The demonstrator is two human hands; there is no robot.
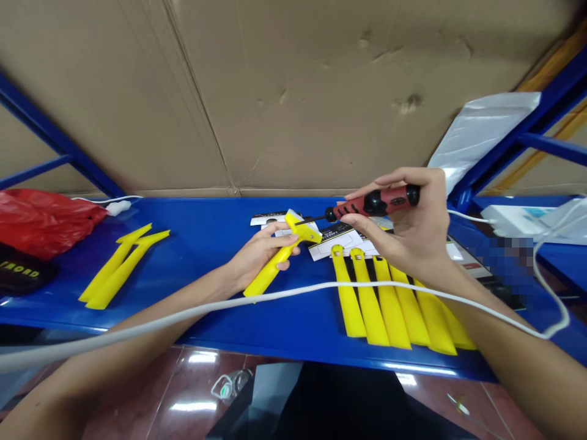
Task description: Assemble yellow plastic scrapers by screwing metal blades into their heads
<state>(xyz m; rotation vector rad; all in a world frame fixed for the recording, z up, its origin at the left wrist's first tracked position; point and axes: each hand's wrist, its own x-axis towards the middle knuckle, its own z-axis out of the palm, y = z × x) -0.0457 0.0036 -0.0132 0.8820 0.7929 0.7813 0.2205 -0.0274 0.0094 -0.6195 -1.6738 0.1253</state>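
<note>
Driver shaft lies across the yellow head

From where I stand, the fingers of the right hand [419, 229] are wrapped round a red-and-black screwdriver [360, 206] with a thick, moulded grip. Its thin dark shaft runs nearly level, dipping slightly toward the person's left. The left hand [257, 256] has its fingers closed on a yellow, plastic-looking tool with a flared head [269, 270], above the blue bench [192, 244].

That tool's long axis slants: handle end low and left, head up and right, facing the driver. So the two axes meet at a wide angle, at the head. The left fingers are much nearer that spot, just behind the head; the right hand sits a driver's length off. The shaft's end overlaps the head's upper part, but I can't tell whether it is seated in anything.

Just beyond lie white-and-black printed cards [323, 245]. A row of matching yellow handles [351, 305] rests below the right hand, two forked-looking yellow pieces [117, 272] well off left. A white cable [293, 290] crosses in front.
</note>
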